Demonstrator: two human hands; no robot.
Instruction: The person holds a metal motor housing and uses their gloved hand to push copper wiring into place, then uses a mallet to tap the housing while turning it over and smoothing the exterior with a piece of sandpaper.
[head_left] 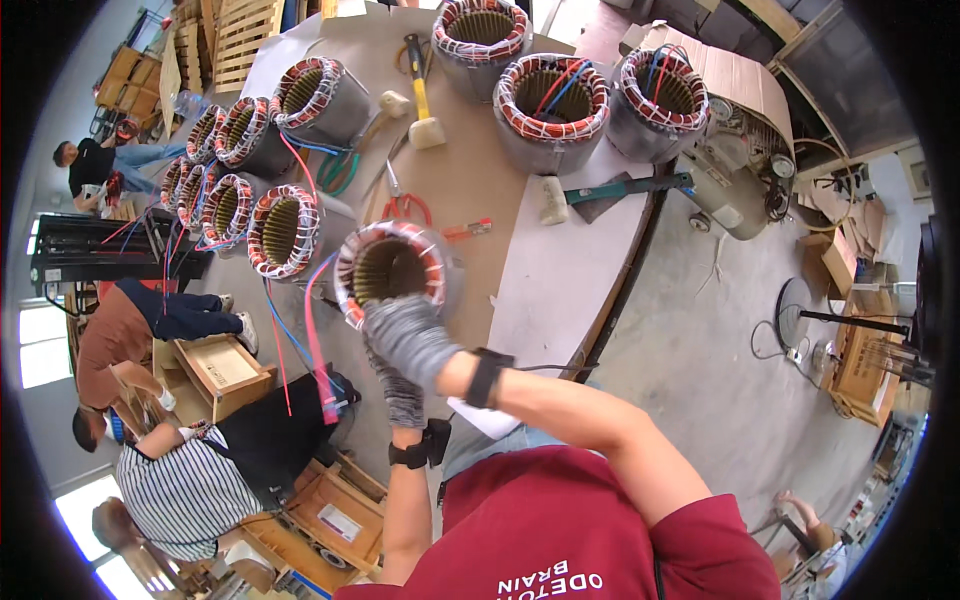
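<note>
A motor stator point(440, 262) stands at the table's near edge, its open bore lined with metal teeth and its winding ring laced with white cord over orange-red insulation. My right hand point(412, 338), in a grey knit glove, lies at the near rim of this stator; motion blurs it and its fingers are not clear. Just below it is my left hand point(400, 392), gloved alike, close to the stator's near side. Its fingers are hidden behind the right hand. Pink and blue lead wires point(318, 360) hang off the table's edge to the left of the hands.
More stators point(552, 100) stand at the back, with a group point(285, 232) at the left. Between them lie a yellow-handled mallet point(420, 95), scissors point(405, 207), a red marker-like item point(468, 229) and a green-handled mallet point(610, 190). Co-workers point(125, 345) are at the left; a compressor point(725, 185) stands right.
</note>
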